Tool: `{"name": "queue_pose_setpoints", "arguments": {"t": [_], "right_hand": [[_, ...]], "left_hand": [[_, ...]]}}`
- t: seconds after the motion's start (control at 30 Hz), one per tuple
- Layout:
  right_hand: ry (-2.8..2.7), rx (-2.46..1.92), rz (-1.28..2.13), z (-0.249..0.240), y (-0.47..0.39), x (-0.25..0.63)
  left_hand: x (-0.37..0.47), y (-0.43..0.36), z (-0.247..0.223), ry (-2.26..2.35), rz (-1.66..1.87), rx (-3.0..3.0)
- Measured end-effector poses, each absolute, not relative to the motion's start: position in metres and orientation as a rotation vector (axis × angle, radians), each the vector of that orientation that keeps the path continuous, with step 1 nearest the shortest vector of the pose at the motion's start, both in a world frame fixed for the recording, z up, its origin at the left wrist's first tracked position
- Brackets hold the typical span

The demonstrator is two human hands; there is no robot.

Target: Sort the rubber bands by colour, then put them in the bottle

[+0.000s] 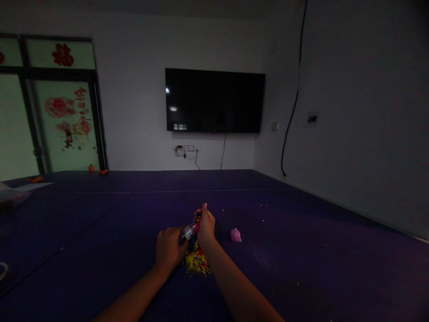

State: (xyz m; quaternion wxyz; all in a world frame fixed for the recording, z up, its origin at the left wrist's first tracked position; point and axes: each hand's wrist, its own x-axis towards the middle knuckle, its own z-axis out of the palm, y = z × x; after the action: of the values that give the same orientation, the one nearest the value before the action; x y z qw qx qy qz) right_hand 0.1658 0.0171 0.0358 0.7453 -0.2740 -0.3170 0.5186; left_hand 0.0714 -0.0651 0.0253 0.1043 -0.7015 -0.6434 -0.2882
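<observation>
Here, both hands meet over a dark purple mat (301,268) in a dim room. The left hand (168,248) lies knuckles-up, fingers curled together around one end of a small tube (190,231), silvery with a red part, which slants toward 2 o'clock. The right hand (206,226) stands at 2 o'clock from the left, thumb raised, fingers closed on the tube's far end and on a bundle of cords (196,259), yellow, red and dark, whose loose ends spill onto the mat between the wrists. A pink toy (236,235) rests on the mat at 3 o'clock from the right hand, near but apart. On the far wall, at 12 o'clock, hangs a dark TV (214,100). At 10 o'clock, red paper-cut characters (62,54) mark the glass door (20,125); they are too small to read. No label shows on the tube.
</observation>
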Motion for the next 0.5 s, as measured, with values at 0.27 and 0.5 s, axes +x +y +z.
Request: {"name": "queue_pose_setpoints", "arguments": {"t": [0.27,0.5], "right_hand": [[-0.703,-0.655,1.117,0.037,0.0139,0.1641],[-0.728,-0.64,1.101,0.0383,0.0128,0.1631]], "left_hand": [[0.0714,-0.0664,0.0309,-1.964,-0.833,-2.096],[0.0706,-0.0666,0.0311,-1.943,-0.884,-2.11]]}}
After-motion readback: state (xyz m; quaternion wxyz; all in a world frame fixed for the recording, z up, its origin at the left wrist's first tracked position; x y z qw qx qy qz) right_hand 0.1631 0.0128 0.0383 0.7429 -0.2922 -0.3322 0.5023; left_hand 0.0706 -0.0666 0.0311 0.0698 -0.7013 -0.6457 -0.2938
